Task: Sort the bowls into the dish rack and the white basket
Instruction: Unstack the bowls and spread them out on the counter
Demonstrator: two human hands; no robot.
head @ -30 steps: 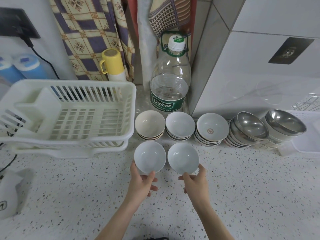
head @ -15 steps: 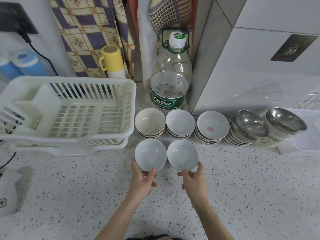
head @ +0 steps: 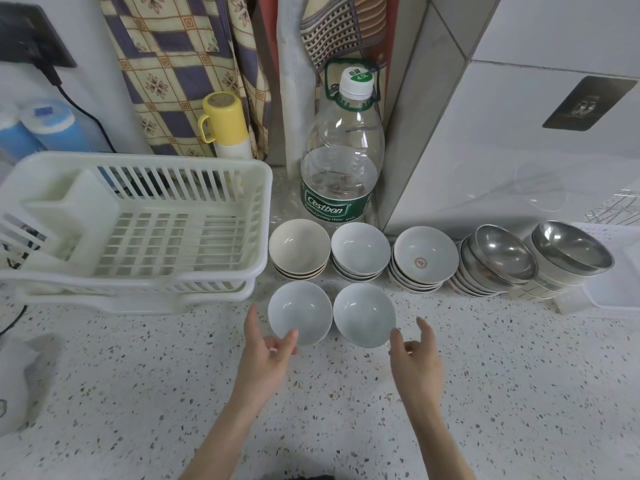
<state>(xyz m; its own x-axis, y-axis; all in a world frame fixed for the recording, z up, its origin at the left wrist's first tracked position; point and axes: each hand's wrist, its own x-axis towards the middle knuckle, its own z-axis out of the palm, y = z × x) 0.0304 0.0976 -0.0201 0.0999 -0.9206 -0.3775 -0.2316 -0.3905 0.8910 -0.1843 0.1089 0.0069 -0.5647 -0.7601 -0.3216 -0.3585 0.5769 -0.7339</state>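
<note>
Two pale white bowls stand side by side on the speckled counter, the left bowl point(head: 300, 312) and the right bowl point(head: 364, 315). My left hand point(head: 266, 355) is just in front of the left bowl with fingers spread, its thumb tip at the near rim. My right hand point(head: 417, 355) is spread beside the right bowl's near right edge and holds nothing. Behind them stand stacks: cream bowls point(head: 299, 249), white bowls point(head: 360, 249), bowls with a red mark point(head: 426, 258), and two steel stacks point(head: 502, 258) point(head: 569, 251). The white slatted basket point(head: 138, 282) sits at the left.
A large water bottle point(head: 341, 168) and a yellow flask point(head: 225, 126) stand at the back wall. A clear plastic tray point(head: 613, 285) and a bit of wire rack point(head: 616, 209) are at the far right edge. A cable point(head: 14, 320) lies at the left.
Both hands held the two front bowls by their near rims before. The bowls now rest on the counter a little farther back, and both hands have opened and drawn off them.
</note>
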